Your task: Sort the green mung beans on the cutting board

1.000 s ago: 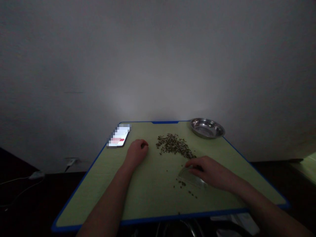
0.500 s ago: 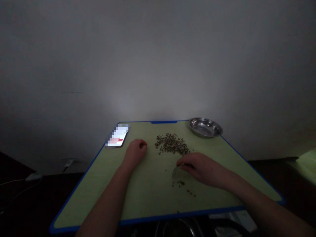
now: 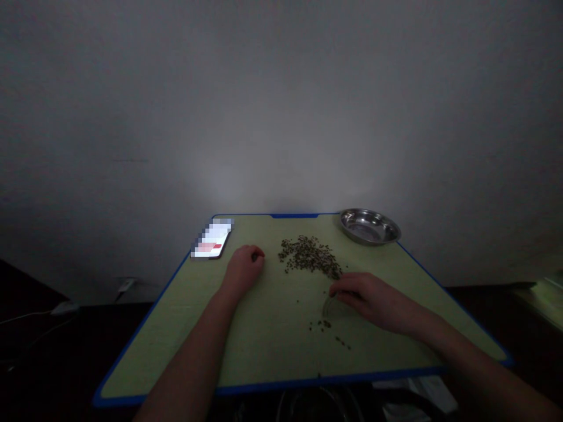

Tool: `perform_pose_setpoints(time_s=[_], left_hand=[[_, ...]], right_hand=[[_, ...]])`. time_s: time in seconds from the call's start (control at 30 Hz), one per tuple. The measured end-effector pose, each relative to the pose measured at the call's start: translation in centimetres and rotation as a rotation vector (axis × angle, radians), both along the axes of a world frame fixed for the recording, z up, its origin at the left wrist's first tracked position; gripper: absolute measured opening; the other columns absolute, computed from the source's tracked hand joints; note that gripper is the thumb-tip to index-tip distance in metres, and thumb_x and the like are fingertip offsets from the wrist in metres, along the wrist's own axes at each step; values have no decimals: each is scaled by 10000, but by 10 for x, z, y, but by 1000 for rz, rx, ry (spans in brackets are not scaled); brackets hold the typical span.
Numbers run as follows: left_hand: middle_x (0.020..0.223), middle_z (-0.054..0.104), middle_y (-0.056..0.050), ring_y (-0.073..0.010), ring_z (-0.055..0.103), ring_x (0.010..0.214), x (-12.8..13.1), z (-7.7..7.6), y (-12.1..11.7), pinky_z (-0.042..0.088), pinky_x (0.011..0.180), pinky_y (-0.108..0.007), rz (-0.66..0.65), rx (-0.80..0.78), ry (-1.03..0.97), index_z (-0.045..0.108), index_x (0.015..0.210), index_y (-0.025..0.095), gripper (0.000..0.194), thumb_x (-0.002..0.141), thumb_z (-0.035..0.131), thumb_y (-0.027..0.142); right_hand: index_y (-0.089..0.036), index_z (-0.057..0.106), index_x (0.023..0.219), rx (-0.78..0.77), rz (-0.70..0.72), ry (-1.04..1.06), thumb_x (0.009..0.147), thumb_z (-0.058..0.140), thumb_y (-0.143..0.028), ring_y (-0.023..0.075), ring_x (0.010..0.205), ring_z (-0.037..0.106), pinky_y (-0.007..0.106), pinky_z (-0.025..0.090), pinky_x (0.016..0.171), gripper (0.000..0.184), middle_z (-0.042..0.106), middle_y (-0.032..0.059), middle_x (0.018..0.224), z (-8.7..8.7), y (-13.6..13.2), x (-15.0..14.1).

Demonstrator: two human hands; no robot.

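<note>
A heap of small dark beans or seeds is spread over the middle of the pale green tabletop. To its left, my left hand rests on the table with fingers curled in; what they hold, if anything, is hidden. Just below the heap's right end, my right hand pinches a clear, curved-edged thing, perhaps a see-through cup or dish, mostly covered by the fingers. A few loose seeds lie on the near side of it.
At the back right corner stands a shiny steel bowl. A phone with a lit screen lies at the back left. The tabletop has a blue rim, and a wall rises behind it. A white cable runs at the lower left.
My right hand has moved a little to the right with the clear thing. The left hand stays in place. The whole view has shifted slightly.
</note>
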State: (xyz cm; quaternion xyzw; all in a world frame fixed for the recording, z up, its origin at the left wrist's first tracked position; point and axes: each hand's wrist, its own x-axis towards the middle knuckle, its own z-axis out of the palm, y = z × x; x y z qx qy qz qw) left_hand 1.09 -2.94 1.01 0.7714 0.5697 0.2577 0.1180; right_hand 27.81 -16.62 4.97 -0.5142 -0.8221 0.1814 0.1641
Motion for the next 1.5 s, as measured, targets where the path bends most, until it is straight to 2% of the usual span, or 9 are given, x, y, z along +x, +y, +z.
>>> perform_pose_setpoints(time_s=[0.2,0.6,1.0,1.5], left_hand=[[886,656,-87,-203,585,866,0,0,1,444,812,-324,-2,-3,-6,666,832,150,227,747,461,194],[882,650,-90,-204,578,860,-1,-3,2,442,808,-329,-1,-4,-23,664,829,141,220,739,468,183],[883,653,-86,-200,583,856,0,-2,0,446,802,-323,10,1,-24,667,828,147,219,742,470,185],[880,656,-84,-201,589,873,-1,-3,2,448,822,-323,4,0,-17,671,814,156,212,740,473,173]], right_hand=[[-194,700,973,-43,-16,66,898,493,-204,187,875,642,310,472,801,220,719,55,951,-9,-3,4],[-202,700,948,-27,-34,74,897,502,-214,182,831,640,304,465,755,205,718,43,907,-16,0,1],[-200,702,930,-50,-45,105,901,504,-224,181,837,642,295,465,768,201,717,43,903,-14,-4,-4],[-208,695,921,-48,-77,109,901,500,-249,187,830,630,308,456,757,201,705,35,887,-21,-5,-9]])
